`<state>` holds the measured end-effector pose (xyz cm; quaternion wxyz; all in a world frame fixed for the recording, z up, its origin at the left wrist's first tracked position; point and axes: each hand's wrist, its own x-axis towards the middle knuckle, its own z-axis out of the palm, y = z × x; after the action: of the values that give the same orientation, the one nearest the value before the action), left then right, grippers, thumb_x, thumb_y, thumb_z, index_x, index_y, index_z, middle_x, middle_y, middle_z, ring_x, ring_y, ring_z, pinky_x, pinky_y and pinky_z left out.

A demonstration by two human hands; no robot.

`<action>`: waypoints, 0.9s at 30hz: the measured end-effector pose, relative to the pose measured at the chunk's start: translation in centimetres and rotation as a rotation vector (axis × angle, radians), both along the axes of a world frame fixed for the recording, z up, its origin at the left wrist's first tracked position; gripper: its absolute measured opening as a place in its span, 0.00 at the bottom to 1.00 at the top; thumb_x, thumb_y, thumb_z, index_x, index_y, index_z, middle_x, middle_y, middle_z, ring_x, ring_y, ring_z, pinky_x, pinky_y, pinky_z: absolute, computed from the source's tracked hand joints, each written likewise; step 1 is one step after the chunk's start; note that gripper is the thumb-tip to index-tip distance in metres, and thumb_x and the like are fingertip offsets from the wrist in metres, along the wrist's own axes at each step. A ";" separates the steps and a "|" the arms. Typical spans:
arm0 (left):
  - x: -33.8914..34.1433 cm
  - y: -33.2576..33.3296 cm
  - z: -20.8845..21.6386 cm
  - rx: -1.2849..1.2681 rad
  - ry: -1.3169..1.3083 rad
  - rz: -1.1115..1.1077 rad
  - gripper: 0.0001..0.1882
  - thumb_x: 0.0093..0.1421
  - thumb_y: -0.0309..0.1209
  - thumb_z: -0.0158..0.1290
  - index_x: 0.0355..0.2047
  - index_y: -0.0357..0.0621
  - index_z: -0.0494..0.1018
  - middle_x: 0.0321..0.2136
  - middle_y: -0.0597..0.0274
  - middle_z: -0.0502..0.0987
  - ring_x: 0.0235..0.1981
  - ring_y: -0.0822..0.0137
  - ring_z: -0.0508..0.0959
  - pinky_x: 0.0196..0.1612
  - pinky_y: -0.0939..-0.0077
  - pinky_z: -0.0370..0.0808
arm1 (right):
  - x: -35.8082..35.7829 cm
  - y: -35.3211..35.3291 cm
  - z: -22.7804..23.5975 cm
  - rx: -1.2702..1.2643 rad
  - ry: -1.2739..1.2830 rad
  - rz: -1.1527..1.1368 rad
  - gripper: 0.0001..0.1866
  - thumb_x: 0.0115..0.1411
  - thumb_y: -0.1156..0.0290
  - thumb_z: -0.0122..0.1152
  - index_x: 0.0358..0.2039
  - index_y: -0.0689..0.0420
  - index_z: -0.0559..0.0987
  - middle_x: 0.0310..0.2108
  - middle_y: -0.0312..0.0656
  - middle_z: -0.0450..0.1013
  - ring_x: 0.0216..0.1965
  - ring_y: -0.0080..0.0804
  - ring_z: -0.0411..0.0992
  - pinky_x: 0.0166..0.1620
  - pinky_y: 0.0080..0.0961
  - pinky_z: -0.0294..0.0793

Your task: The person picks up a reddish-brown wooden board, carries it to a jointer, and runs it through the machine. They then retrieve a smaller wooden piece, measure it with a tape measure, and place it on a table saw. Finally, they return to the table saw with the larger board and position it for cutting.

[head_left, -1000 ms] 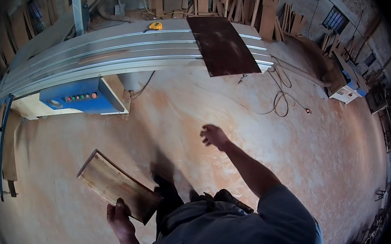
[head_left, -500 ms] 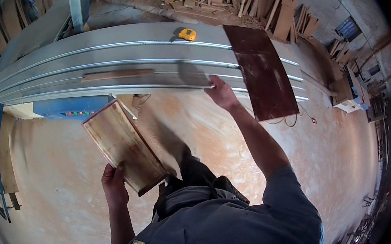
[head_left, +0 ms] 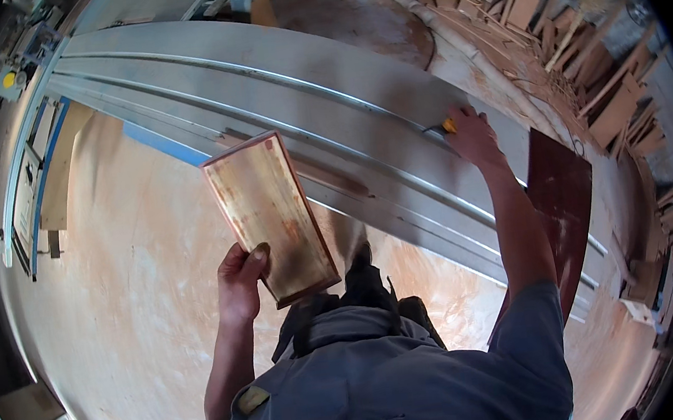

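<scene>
My left hand [head_left: 240, 282] grips the near left edge of a rectangular wooden panel [head_left: 270, 214], pale and worn with reddish edges, and holds it flat over the front of a long grey metal machine table [head_left: 289, 98]. My right hand [head_left: 472, 133] is stretched out onto that table and closes over a small yellow object [head_left: 448, 124], most of it hidden under my fingers. A dark brown board [head_left: 560, 216] lies on the table's right part, beyond my right forearm.
The machine has a blue front panel [head_left: 165, 145] below the table on the left. Several stacked wood offcuts and boards [head_left: 576, 38] lie against the wall at the upper right. A dusty concrete floor [head_left: 142, 335] spreads to my left and in front.
I have come closer to the table. My left hand has lifted the panel over the table's front edge. My right hand has reached farther across and closed on the yellow object.
</scene>
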<state>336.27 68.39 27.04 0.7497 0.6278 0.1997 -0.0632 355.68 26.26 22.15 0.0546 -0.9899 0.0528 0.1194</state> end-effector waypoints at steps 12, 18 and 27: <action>8.1 2.4 -0.2 -0.132 -0.059 0.038 0.05 0.62 0.29 0.54 0.36 0.42 0.76 0.24 0.74 0.72 0.23 0.81 0.65 0.27 0.85 0.62 | -11.3 6.2 0.0 2.272 0.215 -0.249 0.27 0.66 0.49 0.49 0.56 0.56 0.65 0.47 0.45 0.68 0.45 0.39 0.72 0.41 0.38 0.78; 10.1 6.4 -0.5 -0.103 -0.177 0.071 0.05 0.62 0.28 0.54 0.37 0.40 0.76 0.27 0.71 0.75 0.26 0.79 0.69 0.30 0.83 0.67 | -16.0 13.7 -1.4 1.827 0.533 -0.450 0.22 0.67 0.51 0.46 0.48 0.57 0.70 0.41 0.46 0.72 0.37 0.31 0.74 0.32 0.25 0.74; 8.0 11.9 0.7 -0.114 -0.167 0.270 0.05 0.62 0.27 0.54 0.36 0.39 0.76 0.27 0.69 0.76 0.26 0.77 0.72 0.29 0.80 0.69 | -12.8 18.0 4.0 1.293 0.814 -0.016 0.20 0.56 0.69 0.64 0.48 0.61 0.73 0.42 0.39 0.73 0.42 0.24 0.71 0.47 0.24 0.72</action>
<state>344.31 80.31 27.72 0.7998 0.5547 0.2154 0.0794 342.90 44.27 26.17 0.6004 -0.6384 -0.0045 0.4817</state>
